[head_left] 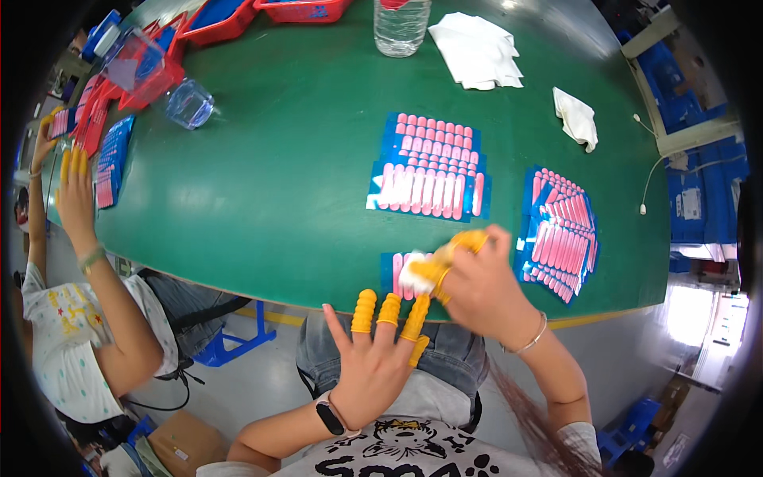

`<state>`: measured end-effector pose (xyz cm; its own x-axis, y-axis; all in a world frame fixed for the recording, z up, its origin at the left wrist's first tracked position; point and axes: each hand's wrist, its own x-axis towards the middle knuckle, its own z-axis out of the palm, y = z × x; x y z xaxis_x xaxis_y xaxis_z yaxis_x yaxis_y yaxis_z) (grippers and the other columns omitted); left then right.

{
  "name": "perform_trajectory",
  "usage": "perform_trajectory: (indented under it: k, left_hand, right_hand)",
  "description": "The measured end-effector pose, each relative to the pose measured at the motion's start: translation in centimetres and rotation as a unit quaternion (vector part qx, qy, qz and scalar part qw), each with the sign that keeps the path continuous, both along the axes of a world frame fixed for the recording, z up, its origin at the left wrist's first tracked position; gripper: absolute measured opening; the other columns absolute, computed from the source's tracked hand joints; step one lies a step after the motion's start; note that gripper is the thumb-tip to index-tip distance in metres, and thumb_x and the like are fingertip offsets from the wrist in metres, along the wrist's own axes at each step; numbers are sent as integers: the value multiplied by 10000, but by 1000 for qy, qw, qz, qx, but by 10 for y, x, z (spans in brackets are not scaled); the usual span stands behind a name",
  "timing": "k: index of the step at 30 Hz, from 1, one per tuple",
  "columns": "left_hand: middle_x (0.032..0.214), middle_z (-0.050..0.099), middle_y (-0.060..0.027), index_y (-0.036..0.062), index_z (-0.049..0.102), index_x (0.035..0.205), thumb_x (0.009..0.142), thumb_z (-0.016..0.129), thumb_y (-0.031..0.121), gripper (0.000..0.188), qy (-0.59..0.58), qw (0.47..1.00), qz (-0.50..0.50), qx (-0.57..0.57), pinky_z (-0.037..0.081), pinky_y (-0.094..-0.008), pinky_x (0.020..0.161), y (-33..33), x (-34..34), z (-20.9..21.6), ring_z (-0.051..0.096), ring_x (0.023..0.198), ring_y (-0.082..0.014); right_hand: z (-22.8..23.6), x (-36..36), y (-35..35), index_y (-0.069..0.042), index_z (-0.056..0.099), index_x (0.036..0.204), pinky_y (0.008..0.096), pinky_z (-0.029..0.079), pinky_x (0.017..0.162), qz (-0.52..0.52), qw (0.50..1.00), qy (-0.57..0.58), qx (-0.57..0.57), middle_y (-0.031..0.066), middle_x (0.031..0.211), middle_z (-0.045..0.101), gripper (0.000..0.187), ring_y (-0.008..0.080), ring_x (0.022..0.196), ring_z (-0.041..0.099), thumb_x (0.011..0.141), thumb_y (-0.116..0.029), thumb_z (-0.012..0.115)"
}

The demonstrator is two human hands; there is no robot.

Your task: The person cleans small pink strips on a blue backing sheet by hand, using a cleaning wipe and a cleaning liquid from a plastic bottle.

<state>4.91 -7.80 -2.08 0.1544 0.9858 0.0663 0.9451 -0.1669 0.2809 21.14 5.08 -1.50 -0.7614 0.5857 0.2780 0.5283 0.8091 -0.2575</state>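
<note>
Sheet (386,270), blue with pink strips (397,278), lies by the near edge of the green tabletop (262,175), about mid-width. Strips run near edge to far edge; sheet's own long axis unclear, right part is covered.

Left hand (372,374): palm down over the near edge, fingers spread and aimed at the far edge, index tip by the sheet. Contact there can't be confirmed. Yellow finger covers (364,310) on all but the little finger.

Right hand (481,290): forearm in from lower right, wrist bent so the fingers angle left. Pinching a white wad (414,274) at the sheet's face; motion blur there.

Right pile (560,238): more such sheets, fanned unevenly beside the right edge, strips slightly skewed.

Middle stack (433,187): beyond the sheet, layers offset, strips roughly near-far.

Left edge: co-worker's hand (75,191) with yellow-covered fingers, next to a stack of the same kind (114,163).

Small white cloth (576,119) near the right edge, larger white cloth (477,52) toward the far edge, clear bottle (401,32) left of it. Red trays (226,30) at the far left corner.
</note>
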Motion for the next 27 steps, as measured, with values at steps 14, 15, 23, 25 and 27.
perform_trajectory:
  k: [14,15,23,25,27]
  left_hand:
    - [1125,527,-115,131,671,1196,834,708,317,409,15,999,-15,45,135,-825,1029,3,1,-3,460,1236,-435]
    - [1126,529,-114,142,657,1230,832,710,320,439,24,999,-23,32,139,-821,1032,0,-1,-3,462,1233,-426]
    - [1155,535,-115,178,635,1299,826,712,317,499,7,999,-14,42,165,-798,1044,4,0,1,475,1204,-397]
    - [1164,529,-114,184,620,1322,827,712,315,520,18,999,-17,31,173,-793,1046,1,-1,1,468,1206,-393]
    - [1173,522,-114,190,606,1345,827,712,313,542,25,999,-24,21,181,-787,1047,1,-2,1,461,1208,-389]
  right_hand:
    - [2,-11,17,-114,707,896,531,343,940,4,1000,-2,-7,34,967,605,162,269,955,567,737,-141,692]
    - [2,-11,15,-119,718,918,534,339,946,22,999,-1,-27,27,971,606,228,254,955,567,690,-113,719]
    - [12,31,15,-126,706,866,529,375,932,45,996,-73,5,24,968,602,122,259,950,582,749,-151,683]
    - [10,33,4,-123,709,857,540,371,929,91,993,-23,-66,29,966,601,124,266,929,576,735,-141,693]
    - [10,42,3,-122,709,856,531,377,904,36,996,-81,3,36,952,590,138,268,905,570,719,-130,702]
